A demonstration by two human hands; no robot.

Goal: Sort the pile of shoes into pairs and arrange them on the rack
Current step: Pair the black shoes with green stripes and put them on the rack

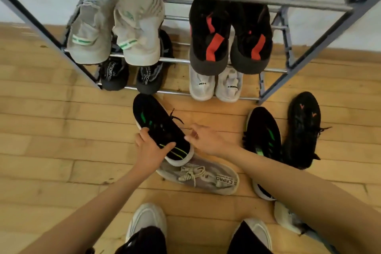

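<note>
Head view, pairing step: left hand point(153, 147) grips a green-striped black shoe point(160, 121) before the rack point(288, 1), right hand point(204, 140) loosely curled beside it (its mate point(262, 134), lying rightward, likely comes next).

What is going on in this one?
A person is sorting shoes at a metal rack. The left hand grips a black shoe with green stripes, its heel over a grey shoe on the floor; the right hand is at its side, grip unclear. The matching shoe lies on the floor to the right. Several pairs already sit on the rack, including a black-and-red pair.
</note>
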